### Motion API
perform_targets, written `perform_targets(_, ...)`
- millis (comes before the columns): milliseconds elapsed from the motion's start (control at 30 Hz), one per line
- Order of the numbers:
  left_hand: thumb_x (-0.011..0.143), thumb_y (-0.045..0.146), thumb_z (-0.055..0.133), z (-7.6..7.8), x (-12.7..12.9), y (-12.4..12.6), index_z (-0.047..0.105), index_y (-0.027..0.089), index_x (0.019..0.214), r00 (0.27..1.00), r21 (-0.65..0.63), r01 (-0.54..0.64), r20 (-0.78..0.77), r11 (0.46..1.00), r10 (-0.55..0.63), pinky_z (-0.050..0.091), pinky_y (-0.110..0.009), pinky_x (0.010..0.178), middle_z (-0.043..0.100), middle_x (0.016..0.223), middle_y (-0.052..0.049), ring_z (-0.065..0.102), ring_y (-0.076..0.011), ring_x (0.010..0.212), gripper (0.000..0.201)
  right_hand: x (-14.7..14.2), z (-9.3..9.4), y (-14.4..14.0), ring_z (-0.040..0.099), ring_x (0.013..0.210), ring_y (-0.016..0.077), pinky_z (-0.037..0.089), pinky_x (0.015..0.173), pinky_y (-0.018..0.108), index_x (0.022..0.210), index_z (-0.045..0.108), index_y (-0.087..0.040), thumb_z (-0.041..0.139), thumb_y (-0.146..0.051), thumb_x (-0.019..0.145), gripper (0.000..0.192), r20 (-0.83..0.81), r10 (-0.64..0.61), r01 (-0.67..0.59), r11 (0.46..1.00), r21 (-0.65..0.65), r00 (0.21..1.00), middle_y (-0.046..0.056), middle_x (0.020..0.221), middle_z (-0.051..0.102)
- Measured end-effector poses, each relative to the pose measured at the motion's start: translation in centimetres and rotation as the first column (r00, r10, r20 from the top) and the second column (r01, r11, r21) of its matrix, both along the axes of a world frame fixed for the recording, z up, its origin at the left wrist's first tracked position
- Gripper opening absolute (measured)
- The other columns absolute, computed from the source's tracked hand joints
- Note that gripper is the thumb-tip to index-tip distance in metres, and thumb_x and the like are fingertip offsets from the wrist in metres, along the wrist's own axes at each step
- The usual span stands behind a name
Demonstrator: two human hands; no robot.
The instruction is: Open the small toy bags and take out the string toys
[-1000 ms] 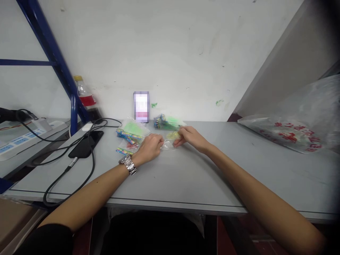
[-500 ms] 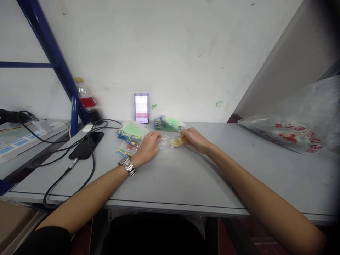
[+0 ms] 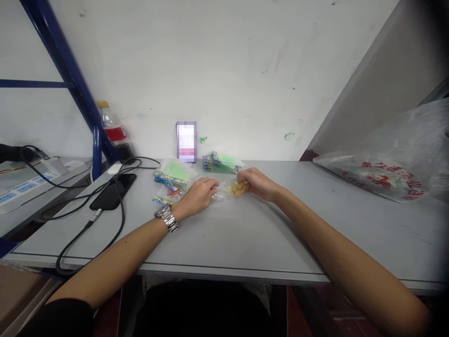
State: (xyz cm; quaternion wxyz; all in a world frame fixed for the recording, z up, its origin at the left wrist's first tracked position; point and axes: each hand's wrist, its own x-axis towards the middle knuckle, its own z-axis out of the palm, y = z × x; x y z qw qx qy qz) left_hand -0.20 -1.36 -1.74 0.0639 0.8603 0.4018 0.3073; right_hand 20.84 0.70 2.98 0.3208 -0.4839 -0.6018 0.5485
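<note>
Between my two hands, a clear plastic bag [image 3: 220, 193] lies crumpled on the table. My left hand [image 3: 197, 195], with a metal watch at the wrist, has its fingers closed on the bag's left end. At the other end, the fingers of my right hand [image 3: 258, 182] pinch a yellow see-through piece [image 3: 236, 188] that overlaps the bag; I cannot tell whether it sits inside. Beside my left hand are clear packets with colourful printed strips [image 3: 170, 179], one with a green content. Behind the hands rests another bunch of green packets [image 3: 224, 162].
A lit phone [image 3: 186, 142] leans on the wall. To the left lie a dark phone [image 3: 112, 192] with looping black cables, a white case [image 3: 114, 169], a bottle [image 3: 112, 128] and a power strip [image 3: 30, 186]. A large plastic bag [image 3: 382, 175] stands at the right.
My left hand has shifted slightly right, closer to my right hand. The clear bag is more bunched, and more of the yellow piece shows, spread wider than before.
</note>
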Motion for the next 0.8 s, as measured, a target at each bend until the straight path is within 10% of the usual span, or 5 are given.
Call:
perform_targets(433, 0.094, 0.017, 0.042, 0.32, 0.03, -0.21, 0.060, 0.017, 0.100, 0.998, 0.065, 0.006, 0.058, 0.998, -0.010, 0.048, -0.032, 0.085, 0.065, 0.098, -0.007, 0.060, -0.0183, 0.093, 0.019, 0.02, -0.01, 0.10, 0.068, 0.056, 0.0186, 0.046, 0.054, 0.026, 0.056, 0.041, -0.018, 0.057, -0.018, 0.077, 0.027, 0.158, -0.058, 0.054, 0.998, 0.026, 0.986, 0.000, 0.059, 0.050)
perform_targets(800, 0.094, 0.014, 0.043, 0.18, 0.00, 0.00, 0.060, 0.016, 0.099, 0.994, 0.132, -0.006, 0.104, 0.991, -0.008, 0.049, -0.032, 0.084, 0.066, 0.097, -0.007, 0.061, -0.0183, 0.093, 0.018, 0.31, 0.11, 0.15, 0.063, 0.061, 0.0169, 0.042, 0.063, 0.028, 0.051, 0.046, -0.019, 0.056, -0.019, 0.067, 0.018, 0.332, -0.132, 0.001, 0.931, 0.366, 0.934, -0.001, 0.051, 0.057)
